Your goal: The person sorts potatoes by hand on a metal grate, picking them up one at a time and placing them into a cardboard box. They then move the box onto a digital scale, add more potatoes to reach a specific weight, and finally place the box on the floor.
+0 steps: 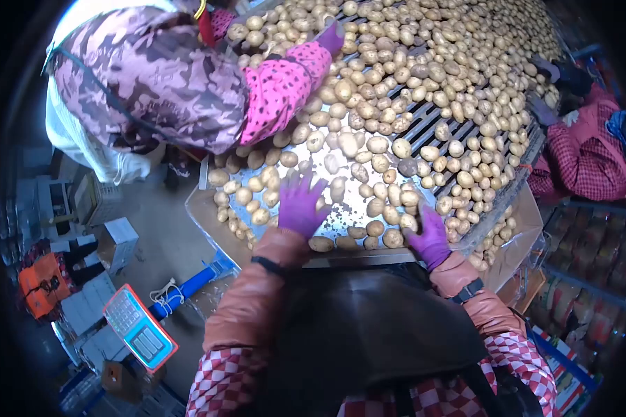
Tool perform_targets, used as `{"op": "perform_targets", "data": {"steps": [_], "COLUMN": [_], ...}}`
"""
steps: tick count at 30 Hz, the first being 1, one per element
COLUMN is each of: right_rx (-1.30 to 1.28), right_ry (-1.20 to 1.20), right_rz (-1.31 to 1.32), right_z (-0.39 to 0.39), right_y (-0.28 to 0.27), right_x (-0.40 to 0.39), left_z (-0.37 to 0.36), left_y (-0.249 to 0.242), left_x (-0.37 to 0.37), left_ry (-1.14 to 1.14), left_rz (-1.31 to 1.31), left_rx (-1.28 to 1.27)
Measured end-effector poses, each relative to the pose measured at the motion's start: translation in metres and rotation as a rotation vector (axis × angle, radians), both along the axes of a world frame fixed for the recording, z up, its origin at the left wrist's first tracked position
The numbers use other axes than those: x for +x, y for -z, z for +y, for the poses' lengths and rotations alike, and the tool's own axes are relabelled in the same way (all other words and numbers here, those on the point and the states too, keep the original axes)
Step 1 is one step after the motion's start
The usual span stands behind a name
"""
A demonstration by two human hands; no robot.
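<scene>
My left hand [301, 205], in a purple glove, lies over the metal sorting surface [337, 221] with its fingers spread and holds nothing that I can see. Potatoes [262, 216] lie close around it. Near the front edge, my right hand [431, 240], also purple-gloved, rests beside a small group of potatoes [392, 238]. Its fingers point up and apart, at the side of a potato [408, 223], with no grip around it. Whether the fingertips touch that potato is hard to tell.
Heaped potatoes [459, 42] cover the slatted grate [435, 125] beyond. At left, a person's gloved hand [332, 36] reaches over the heap; another person's sleeve [583, 149] is at right. A scale display [140, 328] on a blue post [195, 281] stands at lower left.
</scene>
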State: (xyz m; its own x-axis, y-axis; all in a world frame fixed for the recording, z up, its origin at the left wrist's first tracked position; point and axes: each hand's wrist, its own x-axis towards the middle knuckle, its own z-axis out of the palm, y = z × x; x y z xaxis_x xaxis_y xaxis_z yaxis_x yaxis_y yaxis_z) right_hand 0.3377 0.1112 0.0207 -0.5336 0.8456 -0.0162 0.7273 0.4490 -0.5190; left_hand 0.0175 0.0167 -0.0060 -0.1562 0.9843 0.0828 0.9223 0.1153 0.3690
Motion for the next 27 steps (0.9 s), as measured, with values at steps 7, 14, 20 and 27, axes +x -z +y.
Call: {"op": "perform_targets", "data": {"steps": [7, 14, 20, 27], "right_rx": [-0.193, -0.517, -0.785, -1.376], "right_ry": [-0.354, -0.008, 0.263, 0.691], "right_rz": [0.171, 0.479, 0.863, 1.617], "right_z": [0.007, 0.004, -0.012, -0.007], "right_y": [-0.004, -0.014, -0.011, -0.019], "right_x": [-0.052, -0.001, 0.040, 0.019], "left_z": [0.087, 0.253, 0.214, 0.108], "left_y": [-0.026, -0.015, 0.022, -0.078], "left_x": [-0.004, -0.035, -0.032, 0.134], "left_ry": [-0.035, -0.037, -0.024, 0.365], "left_rz": [-0.074, 0.120, -0.410, -0.804], "left_rx": [0.347, -0.172, 0.163, -0.238]}}
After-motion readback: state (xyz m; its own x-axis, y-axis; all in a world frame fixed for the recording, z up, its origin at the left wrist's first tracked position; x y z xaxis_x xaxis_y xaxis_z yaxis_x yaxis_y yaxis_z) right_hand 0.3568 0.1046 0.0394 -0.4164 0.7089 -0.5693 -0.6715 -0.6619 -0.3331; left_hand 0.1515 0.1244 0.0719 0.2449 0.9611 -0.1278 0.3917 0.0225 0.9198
